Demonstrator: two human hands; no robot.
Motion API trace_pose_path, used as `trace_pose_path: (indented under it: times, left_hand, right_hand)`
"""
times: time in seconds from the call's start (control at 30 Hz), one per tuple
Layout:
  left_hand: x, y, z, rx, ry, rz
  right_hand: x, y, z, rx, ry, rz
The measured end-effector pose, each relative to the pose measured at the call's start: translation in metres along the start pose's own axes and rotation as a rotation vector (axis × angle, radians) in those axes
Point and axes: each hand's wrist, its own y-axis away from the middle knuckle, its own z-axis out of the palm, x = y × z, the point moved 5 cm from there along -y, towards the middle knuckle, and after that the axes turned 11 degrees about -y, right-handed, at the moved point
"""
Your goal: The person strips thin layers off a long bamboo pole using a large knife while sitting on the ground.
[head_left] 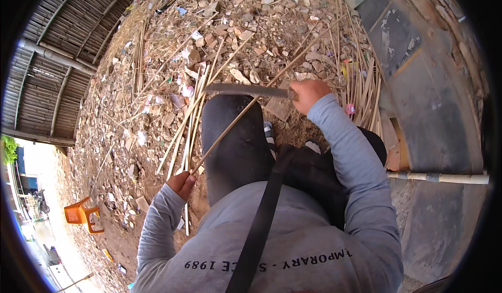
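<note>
My left hand [181, 184] is closed around the near end of a long, thin bamboo strip [226, 132]. The strip slants up and away to the right, passing over my left thigh. My right hand [311, 95] grips the handle of a large knife with a broad, dark blade [240, 89]. Its blade points left and crosses the strip just beyond my left knee; whether the two touch I cannot tell. Several pale split strips [189, 123] lie on the ground beside my left leg.
Stones and scraps of litter [235, 21] cover the ground. More strips [366, 92] lie in a pile at the right, beside grey sheets [439, 110] and a pale pole [439, 178]. An orange plastic chair [78, 213] stands at the left, below a slatted bamboo structure [49, 47].
</note>
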Motion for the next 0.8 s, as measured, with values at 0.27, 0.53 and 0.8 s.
trace_pose_path:
  times: [0.27,0.53,0.8]
  left_hand:
    - [0.008,0.008,-0.009,-0.062,0.079,-0.042]
    - [-0.018,0.015,-0.011,-0.081,0.154,-0.121]
    - [-0.026,0.021,-0.022,-0.079,0.047,-0.153]
  right_hand:
    - [0.052,-0.005,-0.005,0.026,-0.031,0.245]
    - [-0.003,0.002,-0.006,0.015,0.033,-0.074]
    - [0.038,-0.004,-0.005,0.102,0.020,0.101]
